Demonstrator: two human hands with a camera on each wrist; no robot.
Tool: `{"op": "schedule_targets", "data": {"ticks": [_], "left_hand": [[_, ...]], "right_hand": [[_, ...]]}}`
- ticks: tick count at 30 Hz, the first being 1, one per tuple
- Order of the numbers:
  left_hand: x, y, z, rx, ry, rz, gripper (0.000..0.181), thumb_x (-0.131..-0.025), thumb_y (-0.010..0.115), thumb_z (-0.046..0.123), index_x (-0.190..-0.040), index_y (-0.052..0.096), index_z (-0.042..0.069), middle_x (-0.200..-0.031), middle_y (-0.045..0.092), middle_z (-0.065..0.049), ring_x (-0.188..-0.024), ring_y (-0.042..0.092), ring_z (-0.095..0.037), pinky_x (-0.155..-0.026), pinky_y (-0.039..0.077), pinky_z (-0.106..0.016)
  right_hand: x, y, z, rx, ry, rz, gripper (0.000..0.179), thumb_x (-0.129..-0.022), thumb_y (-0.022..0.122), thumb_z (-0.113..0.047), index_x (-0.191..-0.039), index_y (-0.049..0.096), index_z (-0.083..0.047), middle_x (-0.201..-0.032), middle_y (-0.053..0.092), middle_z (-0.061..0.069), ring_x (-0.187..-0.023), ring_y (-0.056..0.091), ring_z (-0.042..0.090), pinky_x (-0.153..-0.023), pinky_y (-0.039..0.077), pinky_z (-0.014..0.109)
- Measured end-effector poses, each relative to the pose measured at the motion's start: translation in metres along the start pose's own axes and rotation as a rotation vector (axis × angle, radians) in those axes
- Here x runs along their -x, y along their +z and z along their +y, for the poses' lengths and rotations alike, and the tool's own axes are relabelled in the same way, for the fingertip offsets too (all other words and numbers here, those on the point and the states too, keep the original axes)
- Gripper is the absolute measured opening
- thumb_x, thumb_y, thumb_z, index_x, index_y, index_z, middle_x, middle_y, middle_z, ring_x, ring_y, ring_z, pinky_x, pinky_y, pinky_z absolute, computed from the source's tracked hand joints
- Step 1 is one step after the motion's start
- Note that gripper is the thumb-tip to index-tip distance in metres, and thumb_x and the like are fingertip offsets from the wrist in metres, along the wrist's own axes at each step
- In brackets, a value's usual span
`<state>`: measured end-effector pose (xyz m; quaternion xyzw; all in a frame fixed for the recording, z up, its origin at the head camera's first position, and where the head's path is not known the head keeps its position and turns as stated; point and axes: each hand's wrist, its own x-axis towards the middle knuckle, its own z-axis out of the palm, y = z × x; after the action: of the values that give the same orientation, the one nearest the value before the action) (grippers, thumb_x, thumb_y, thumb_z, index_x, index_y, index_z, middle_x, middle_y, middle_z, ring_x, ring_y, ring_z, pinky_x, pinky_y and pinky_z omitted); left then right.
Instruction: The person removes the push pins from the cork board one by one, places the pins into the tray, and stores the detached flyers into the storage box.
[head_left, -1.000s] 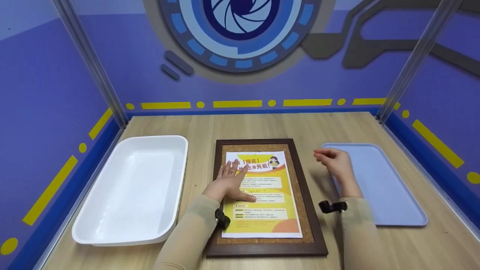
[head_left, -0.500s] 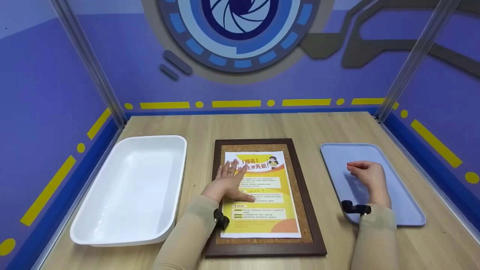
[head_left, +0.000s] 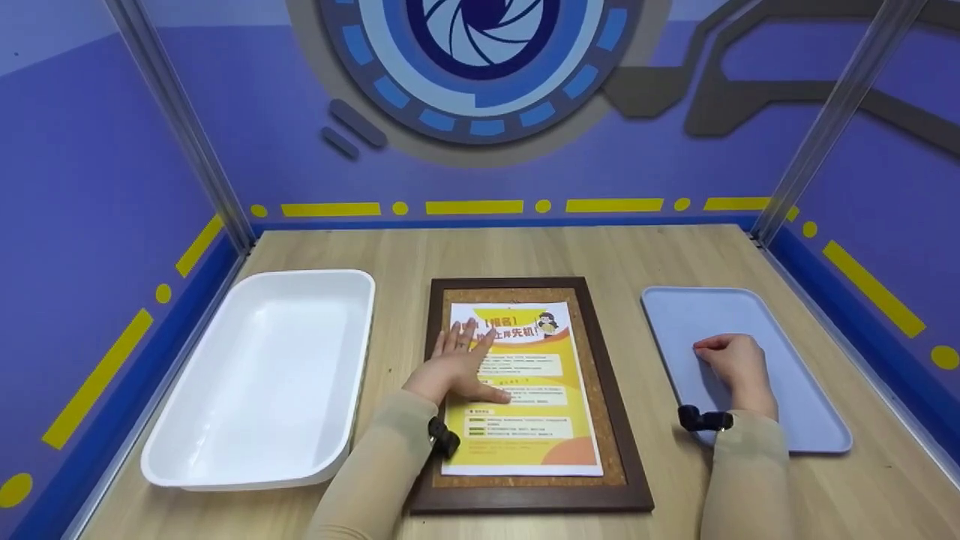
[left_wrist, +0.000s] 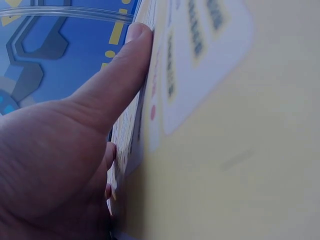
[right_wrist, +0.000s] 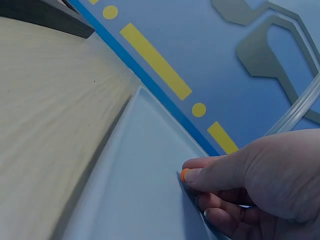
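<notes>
A yellow-and-white printed poster point(head_left: 517, 442) lies on a cork board point(head_left: 592, 390) with a dark brown frame point(head_left: 532, 501). My left hand point(head_left: 457, 371) rests flat on the poster's left side, fingers spread; in the left wrist view its thumb point(left_wrist: 117, 80) lies along the paper. Low over the blue tray point(head_left: 787, 412), my right hand point(head_left: 739, 367) pinches a small orange pushpin point(right_wrist: 185, 174) between thumb and forefinger. Most of the pushpin is hidden by the fingertips, and I cannot tell whether it touches the tray.
To the left of the board stands a deep white basin point(head_left: 262, 375). Everything rests on a wooden table point(head_left: 405, 255), with purple-blue printed panels point(head_left: 480, 180) behind it and at both sides.
My right hand has moved right, from beside the tray's left edge to over its middle, then a little lower. The left hand has stayed on the poster.
</notes>
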<state>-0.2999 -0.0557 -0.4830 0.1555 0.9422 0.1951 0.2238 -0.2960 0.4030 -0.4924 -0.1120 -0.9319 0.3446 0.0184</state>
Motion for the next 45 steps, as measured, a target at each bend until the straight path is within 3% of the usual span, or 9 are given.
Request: {"op": "schedule_targets", "data": {"ticks": [11,16,20,24,28,32,36,39,45], "left_hand": [[-0.009,0.005,-0.005,-0.005,-0.012,-0.016,0.129,-0.073,0.077,0.075,-0.167,0.001,0.029,-0.172,-0.023,-0.005,-0.158,-0.027,-0.029,-0.127,-0.021,-0.049],[-0.012,0.007,-0.007,-0.008,-0.014,0.0,0.128,-0.074,0.077,0.075,-0.167,0.001,0.029,-0.171,-0.023,-0.005,-0.157,-0.028,-0.029,-0.127,-0.022,-0.05],[-0.012,0.007,-0.006,-0.018,-0.017,0.006,0.128,-0.074,0.077,0.074,-0.167,0.001,0.03,-0.172,-0.023,-0.005,-0.157,-0.027,-0.03,-0.127,-0.021,-0.05],[-0.009,0.004,-0.004,-0.018,-0.019,-0.001,0.127,-0.074,0.077,0.073,-0.167,0.002,0.028,-0.172,-0.021,-0.005,-0.158,-0.026,-0.029,-0.127,-0.021,-0.05],[-0.004,0.001,-0.001,-0.019,-0.016,-0.002,0.127,-0.074,0.076,0.075,-0.167,0.005,0.027,-0.173,-0.019,-0.006,-0.159,-0.023,-0.03,-0.128,-0.018,-0.049],[-0.005,0.002,-0.002,-0.025,-0.014,0.005,0.129,-0.072,0.075,0.078,-0.167,0.006,0.028,-0.174,-0.017,-0.007,-0.16,-0.022,-0.031,-0.129,-0.017,-0.051],[-0.007,0.003,-0.003,-0.014,-0.011,0.002,0.129,-0.071,0.078,0.076,-0.167,0.005,0.028,-0.173,-0.019,-0.005,-0.159,-0.024,-0.03,-0.128,-0.019,-0.05],[-0.006,0.002,-0.002,-0.004,-0.008,-0.005,0.128,-0.073,0.078,0.073,-0.167,0.004,0.028,-0.173,-0.021,-0.005,-0.158,-0.026,-0.029,-0.128,-0.02,-0.049],[-0.001,-0.001,0.001,-0.01,-0.01,-0.002,0.125,-0.076,0.078,0.071,-0.167,0.005,0.027,-0.173,-0.019,-0.006,-0.159,-0.023,-0.03,-0.129,-0.018,-0.049]], "right_hand": [[0.003,-0.002,-0.002,0.016,-0.027,0.004,0.026,-0.093,0.069,-0.011,-0.11,0.074,0.008,-0.106,0.075,0.024,-0.079,0.059,0.01,-0.066,0.046,0.021],[0.006,-0.009,-0.016,-0.007,-0.028,0.061,0.033,-0.096,0.065,-0.01,-0.123,0.068,0.008,-0.111,0.069,0.028,-0.092,0.063,0.029,-0.07,0.045,0.026],[0.005,-0.009,-0.034,-0.066,-0.085,0.097,0.039,-0.099,0.063,-0.016,-0.132,0.064,0.006,-0.123,0.066,0.03,-0.11,0.064,0.038,-0.074,0.047,0.021],[0.004,0.001,-0.054,-0.194,-0.106,0.021,0.045,-0.103,0.06,-0.024,-0.139,0.059,0.003,-0.132,0.062,0.027,-0.103,0.067,0.021,-0.074,0.055,0.017],[0.002,0.019,-0.072,-0.351,-0.085,-0.102,0.052,-0.105,0.058,-0.025,-0.147,0.05,0.003,-0.138,0.057,0.024,-0.094,0.061,0.0,-0.082,0.06,0.026],[0.003,0.039,-0.089,-0.493,-0.049,-0.225,0.057,-0.105,0.058,-0.021,-0.153,0.04,0.004,-0.14,0.055,0.021,-0.098,0.064,0.004,-0.087,0.06,0.033],[0.004,0.058,-0.099,-0.586,0.036,-0.343,0.062,-0.104,0.058,-0.018,-0.157,0.033,0.003,-0.138,0.055,0.016,-0.099,0.066,0.01,-0.085,0.059,0.031],[0.004,0.069,-0.103,-0.584,0.085,-0.402,0.064,-0.102,0.06,-0.015,-0.157,0.032,0.004,-0.139,0.056,0.02,-0.099,0.066,0.013,-0.084,0.059,0.03],[0.01,0.075,-0.111,-0.395,0.045,-0.419,0.064,-0.095,0.067,-0.005,-0.151,0.04,0.008,-0.138,0.055,0.027,-0.108,0.061,0.021,-0.084,0.058,0.032]]}}
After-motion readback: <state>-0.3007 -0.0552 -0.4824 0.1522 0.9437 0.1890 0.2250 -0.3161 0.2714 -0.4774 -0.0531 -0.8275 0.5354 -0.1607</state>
